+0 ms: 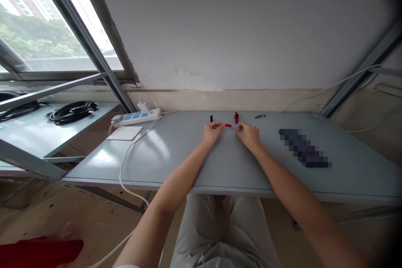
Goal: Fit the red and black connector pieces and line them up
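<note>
My left hand (213, 132) pinches a small red cylinder (228, 125) whose free end points right. Just to the right, my right hand (248, 135) is closed at the fingertips round something small that I cannot make out. A gap separates the two hands. Beyond them lie several red pieces (236, 115) with a bit of black among them. A short black cylinder (211, 118) stands behind my left hand. Several small dark metallic parts (260, 116) lie in a row behind and to the right of my right hand.
A white power strip (136, 117) and a flat white square (124, 133) are on the left of the grey table (232, 171). A white cable (122, 167) hangs over its front edge. A blurred dark object (303, 148) lies on the right. Black coiled cable (73, 112) rests on another table.
</note>
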### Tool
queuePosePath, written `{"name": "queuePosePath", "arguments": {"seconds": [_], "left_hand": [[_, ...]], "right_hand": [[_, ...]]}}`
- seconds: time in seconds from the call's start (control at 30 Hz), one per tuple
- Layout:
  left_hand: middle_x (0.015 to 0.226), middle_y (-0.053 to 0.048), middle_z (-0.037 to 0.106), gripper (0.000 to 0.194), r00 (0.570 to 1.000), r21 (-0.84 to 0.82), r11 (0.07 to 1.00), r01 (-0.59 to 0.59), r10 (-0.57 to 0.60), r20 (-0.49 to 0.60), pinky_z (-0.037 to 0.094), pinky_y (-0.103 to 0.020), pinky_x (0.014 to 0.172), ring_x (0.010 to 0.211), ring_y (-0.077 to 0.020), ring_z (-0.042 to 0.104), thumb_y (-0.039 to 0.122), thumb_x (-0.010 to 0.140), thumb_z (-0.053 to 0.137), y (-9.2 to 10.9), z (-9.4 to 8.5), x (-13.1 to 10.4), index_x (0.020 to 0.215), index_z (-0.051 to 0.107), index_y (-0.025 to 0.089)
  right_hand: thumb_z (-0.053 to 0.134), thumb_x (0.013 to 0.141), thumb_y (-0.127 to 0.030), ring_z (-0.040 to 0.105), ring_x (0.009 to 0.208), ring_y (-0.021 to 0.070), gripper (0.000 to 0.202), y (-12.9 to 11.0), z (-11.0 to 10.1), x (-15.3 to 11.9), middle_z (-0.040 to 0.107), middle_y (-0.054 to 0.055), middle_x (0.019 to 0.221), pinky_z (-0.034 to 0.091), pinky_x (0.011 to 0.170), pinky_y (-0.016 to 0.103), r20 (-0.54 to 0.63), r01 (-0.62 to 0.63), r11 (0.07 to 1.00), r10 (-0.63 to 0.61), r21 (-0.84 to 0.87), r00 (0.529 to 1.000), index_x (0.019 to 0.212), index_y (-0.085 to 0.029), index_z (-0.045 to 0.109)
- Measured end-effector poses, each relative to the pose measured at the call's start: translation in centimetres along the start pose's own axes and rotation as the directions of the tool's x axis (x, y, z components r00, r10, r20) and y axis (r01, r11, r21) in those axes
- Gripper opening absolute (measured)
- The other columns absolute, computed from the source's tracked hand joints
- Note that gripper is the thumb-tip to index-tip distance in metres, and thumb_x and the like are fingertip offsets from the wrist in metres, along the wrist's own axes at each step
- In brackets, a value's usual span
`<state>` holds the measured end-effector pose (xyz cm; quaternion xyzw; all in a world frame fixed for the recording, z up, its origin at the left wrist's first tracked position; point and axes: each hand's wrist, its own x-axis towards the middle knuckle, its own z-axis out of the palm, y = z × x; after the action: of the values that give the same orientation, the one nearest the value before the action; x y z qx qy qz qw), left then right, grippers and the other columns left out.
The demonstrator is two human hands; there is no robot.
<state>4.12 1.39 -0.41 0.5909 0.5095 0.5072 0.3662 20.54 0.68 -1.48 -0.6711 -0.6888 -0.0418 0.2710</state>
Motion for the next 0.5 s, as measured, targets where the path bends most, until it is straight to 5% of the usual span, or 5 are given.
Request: {"name": "queuePosePath", "arguments": {"seconds": [0.23, 0.5], "left_hand": [[0.075, -0.006, 0.064, 0.022, 0.992, 0.165, 0.979, -0.12, 0.122, -0.003, 0.041, -0.027, 0.066, 0.069, -0.0142, 0.055, 0.035, 0.068, 0.058, 0.1, -0.12, -0.19, 0.078, 0.068, 0.018], [0.073, -0.005, 0.064, 0.024, 0.997, 0.137, 0.988, -0.073, 0.073, 0.0, 0.04, -0.026, 0.063, 0.065, -0.0138, 0.054, 0.037, 0.067, 0.059, 0.08, -0.18, -0.03, 0.075, 0.068, 0.017]], "right_hand": [[0.047, 0.073, -0.023, 0.055, 0.072, 0.0168, 0.008, 0.05, -0.32, -0.08, 0.063, 0.002, 0.077, 0.025, 0.068, 0.031, -0.011, 0.05, 0.998, -0.051, -0.034, 0.999, 0.078, -0.02, 0.054], [0.046, 0.076, -0.022, 0.055, 0.071, 0.0174, 0.009, -0.06, -0.4, -0.27, 0.064, 0.004, 0.079, 0.025, 0.066, 0.031, -0.048, 0.118, 0.99, -0.122, -0.076, 0.991, 0.079, -0.019, 0.054]]}}
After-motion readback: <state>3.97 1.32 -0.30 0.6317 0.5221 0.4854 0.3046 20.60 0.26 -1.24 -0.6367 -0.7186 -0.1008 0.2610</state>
